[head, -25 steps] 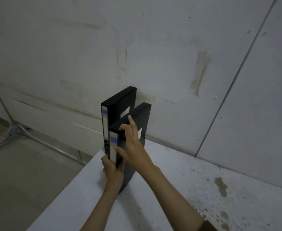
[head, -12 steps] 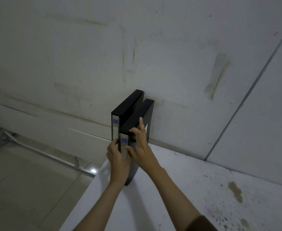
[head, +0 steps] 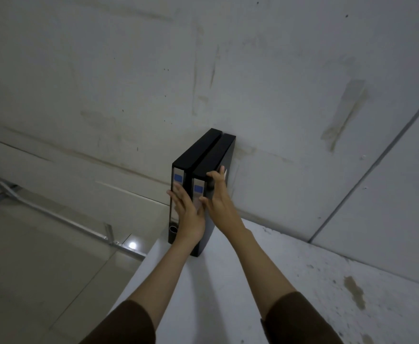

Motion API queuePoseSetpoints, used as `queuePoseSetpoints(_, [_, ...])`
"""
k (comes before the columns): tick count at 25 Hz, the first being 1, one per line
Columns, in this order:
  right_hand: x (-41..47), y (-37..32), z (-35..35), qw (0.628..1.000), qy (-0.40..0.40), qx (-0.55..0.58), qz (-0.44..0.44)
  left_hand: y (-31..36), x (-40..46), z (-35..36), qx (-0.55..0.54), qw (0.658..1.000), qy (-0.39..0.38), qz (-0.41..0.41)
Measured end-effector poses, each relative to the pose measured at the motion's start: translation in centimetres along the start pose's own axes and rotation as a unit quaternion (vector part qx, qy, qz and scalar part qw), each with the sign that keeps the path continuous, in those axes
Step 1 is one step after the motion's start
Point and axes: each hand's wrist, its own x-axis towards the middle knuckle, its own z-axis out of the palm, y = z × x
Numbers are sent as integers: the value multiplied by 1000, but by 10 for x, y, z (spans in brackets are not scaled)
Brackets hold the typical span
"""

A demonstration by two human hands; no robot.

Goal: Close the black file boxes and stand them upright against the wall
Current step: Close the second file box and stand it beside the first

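Two black file boxes counted, both closed and upright, side by side and touching, far ends toward the wall (head: 277, 70), at the left corner of the white table (head: 302, 281). Left file box (head: 195, 152) with grey spine label, one blue patch near the top, one round finger hole near the bottom. Right file box (head: 215, 155) with matching label and blue patch; lower spine hidden behind the hands. Two hands counted. Left hand (head: 191, 214) flat and open, fingers spread, pressed against the spines across the seam between both boxes, clamped on nothing. Right hand (head: 219, 199) wrapped around the front right edge of the right file box, thumb on the spine, fingers laid along the right side face; grip loose or firm, not determinable. Two brown sleeves at the bottom edge, both cut off by the frame. One pale mark on the right box's side face beside the fingertips, too small to identify. Contact between box backs and wall not confirmable from this angle. One metal stand (head: 54, 214) on the floor at left, partly cut off. Brown stains on the table surface at right.
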Motion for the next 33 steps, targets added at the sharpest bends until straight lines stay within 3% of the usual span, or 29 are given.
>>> queuePoseSetpoints(22, [-4,7,4,998,40,26,-28,12,-15,3,-13,1000,14,-24])
queuePoseSetpoints(33, [-75,1,-60,997,64,-25,-47,48,-78,40,-14,998,64,-4])
